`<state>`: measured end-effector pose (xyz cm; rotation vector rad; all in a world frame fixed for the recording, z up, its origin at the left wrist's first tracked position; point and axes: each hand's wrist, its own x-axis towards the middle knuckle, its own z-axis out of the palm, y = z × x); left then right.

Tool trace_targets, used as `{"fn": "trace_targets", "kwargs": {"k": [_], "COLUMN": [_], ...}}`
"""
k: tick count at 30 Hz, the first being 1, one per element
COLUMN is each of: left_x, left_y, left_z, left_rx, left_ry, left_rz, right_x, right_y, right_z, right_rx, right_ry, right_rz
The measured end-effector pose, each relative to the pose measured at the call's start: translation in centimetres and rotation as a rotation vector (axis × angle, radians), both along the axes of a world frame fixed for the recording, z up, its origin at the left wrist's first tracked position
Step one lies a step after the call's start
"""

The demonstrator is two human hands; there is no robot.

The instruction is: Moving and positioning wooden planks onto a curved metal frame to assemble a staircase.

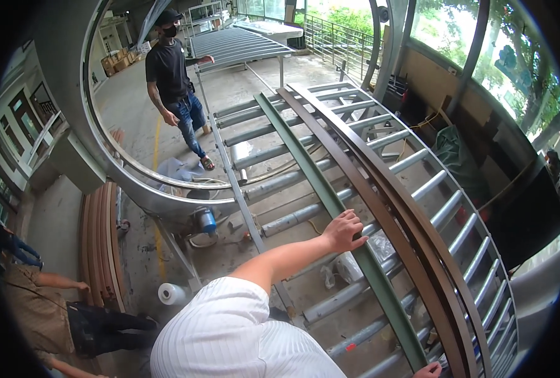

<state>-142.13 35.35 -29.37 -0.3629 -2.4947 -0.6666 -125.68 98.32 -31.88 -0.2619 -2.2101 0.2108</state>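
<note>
We have our left hand (343, 232) laid over the green bar (380, 286), fingers curled across its top and the thumb at the nearer side, so it looks gripped. Our right hand (428, 370) is cut off by the lower edge, by the bar's near end; we see fingertips at it but cannot tell whether they close on it. Keeping the hands well apart along the bar probably helps us hold it straight.

The bar lies lengthwise across the metal rollers (339, 300) beneath our hands, which likely bear its weight and let it slide. Just right of our left hand, brown bars (385, 220) lie alongside it, seemingly so that all stay within reach.

Beyond our left hand, ahead and to the left, a co-worker (169, 72) stands past the side rail (243, 205), inside a big metal ring (210, 203). Well to the left of our hands, a stack of brown boards (100, 246) lies lengthwise, perhaps to keep them together.
</note>
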Motion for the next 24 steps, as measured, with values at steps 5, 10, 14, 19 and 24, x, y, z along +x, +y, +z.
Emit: {"fn": "trace_targets", "kwargs": {"k": [5, 10, 14, 19, 24], "left_x": [0.0, -0.4, -1.0, -0.9, -1.1], "left_y": [-0.5, 0.0, 0.6, 0.9, 1.6], "left_z": [-0.4, 0.7, 0.8, 0.3, 0.3], "left_rx": [0.038, 0.022, -0.004, -0.015, -0.047], "left_ry": [0.039, 0.016, 0.003, 0.015, -0.027], "left_rz": [0.002, 0.001, -0.017, -0.007, -0.007], "right_x": [-0.5, 0.1, 0.3, -0.5, 0.1], "right_y": [-0.2, 3.8, 2.2, -0.7, -1.1], "right_z": [-0.8, -4.3, -2.5, -0.3, 1.1], "right_rx": [-0.048, -0.223, -0.214, -0.208, -0.233], "right_ry": [-0.003, -0.106, -0.102, -0.069, -0.079], "right_rz": [0.051, 0.027, 0.018, -0.054, -0.097]}}
